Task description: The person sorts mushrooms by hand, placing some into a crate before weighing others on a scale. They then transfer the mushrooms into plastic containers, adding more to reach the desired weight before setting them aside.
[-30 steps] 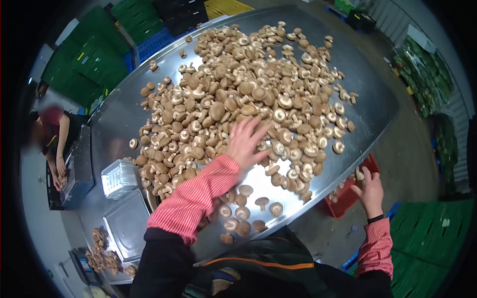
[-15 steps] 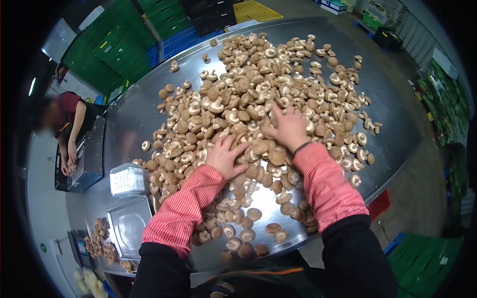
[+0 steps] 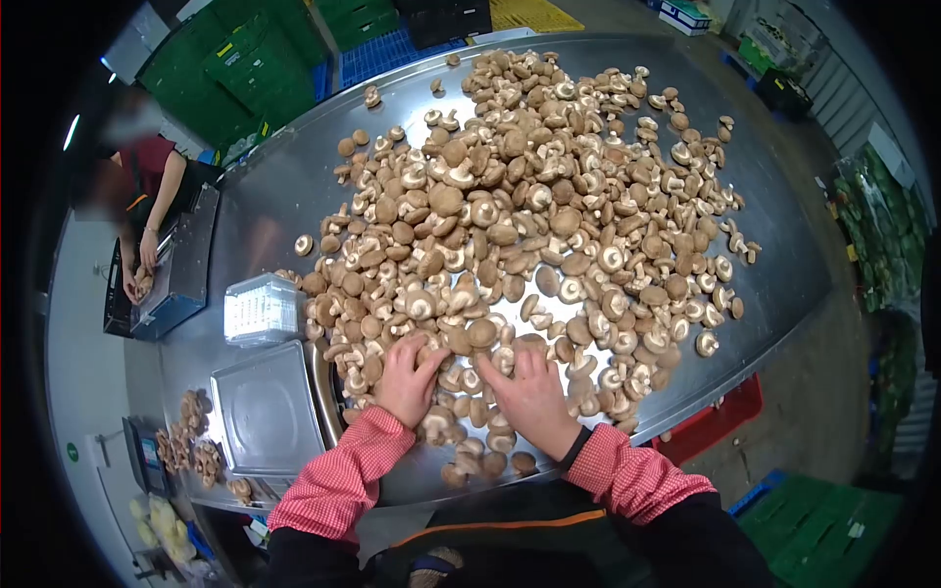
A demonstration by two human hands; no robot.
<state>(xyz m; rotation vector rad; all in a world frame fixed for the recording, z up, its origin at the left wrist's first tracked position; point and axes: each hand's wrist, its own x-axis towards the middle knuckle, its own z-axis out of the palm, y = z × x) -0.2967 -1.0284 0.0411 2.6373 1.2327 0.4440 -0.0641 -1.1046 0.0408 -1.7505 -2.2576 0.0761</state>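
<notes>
A wide heap of shiitake mushrooms point(image 3: 564, 220) with brown caps and pale stems covers much of the metal table point(image 3: 774, 235). My left hand point(image 3: 408, 380) rests on mushrooms at the heap's near edge, its fingers bent over them and its thumb apart. Beside it, my right hand point(image 3: 529, 392) touches mushrooms too, thumb spread away from the other fingers. Both hands look loosely cupped, and some fingertips are hidden among the caps. Several mushrooms lie between my wrists and the table's front edge.
Clear plastic trays point(image 3: 263, 310) are stacked left of the heap, by a scale with a metal pan point(image 3: 267, 410). Mushroom clusters point(image 3: 191, 441) lie farther left. A co-worker's hands point(image 3: 142, 274) are over a metal box point(image 3: 181, 284). A red crate point(image 3: 720, 421) stands below the table's right edge.
Both hands have drawn back from the heap toward my body, pulling mushrooms along. A gap of bare metal now shows in the heap's middle. The camera view has shifted slightly.
</notes>
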